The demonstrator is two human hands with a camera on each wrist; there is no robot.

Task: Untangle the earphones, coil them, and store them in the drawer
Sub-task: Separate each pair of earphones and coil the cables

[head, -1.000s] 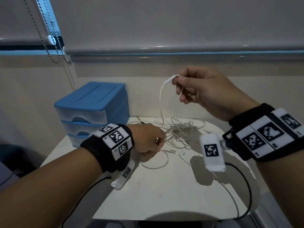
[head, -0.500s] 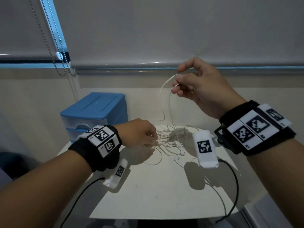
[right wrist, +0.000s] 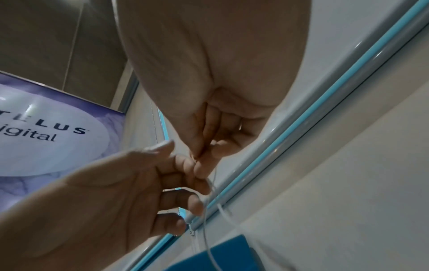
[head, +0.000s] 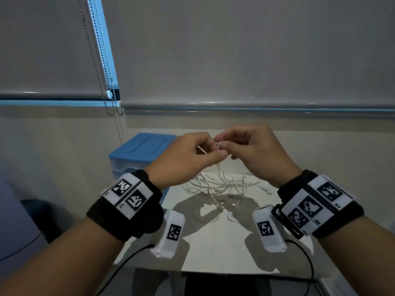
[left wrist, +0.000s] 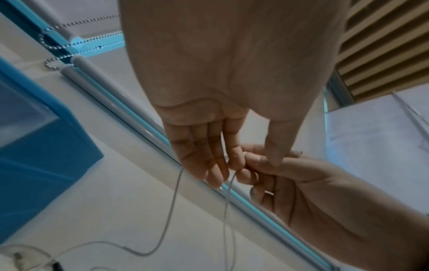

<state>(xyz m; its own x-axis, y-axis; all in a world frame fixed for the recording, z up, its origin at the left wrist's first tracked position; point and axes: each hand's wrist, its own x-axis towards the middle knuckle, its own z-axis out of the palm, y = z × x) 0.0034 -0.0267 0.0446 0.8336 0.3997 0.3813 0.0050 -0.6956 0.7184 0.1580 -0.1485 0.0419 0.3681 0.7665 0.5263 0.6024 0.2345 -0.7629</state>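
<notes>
White tangled earphones (head: 220,186) lie in a loose heap on the white table (head: 213,242), with a strand rising to my hands. My left hand (head: 210,153) and right hand (head: 224,146) meet fingertip to fingertip above the heap, both pinching the cable's raised end. In the left wrist view two strands (left wrist: 228,210) hang down from the left hand (left wrist: 234,165). From the right wrist, my right hand (right wrist: 199,155) pinches the thin cable (right wrist: 209,210) beside the other hand's fingers. The blue drawer unit (head: 145,150) stands at the table's back left, its drawers closed.
A wall with a lowered roller blind (head: 235,50) and its bead chain (head: 106,86) rises just behind the table. Black cables (head: 307,263) run from the wrist cameras over the table's front edge. An earbud (head: 230,215) lies near the heap's front.
My left hand rose off the table and came up to meet the right hand. The right hand came down and toward the centre, and both now pinch the cable together.
</notes>
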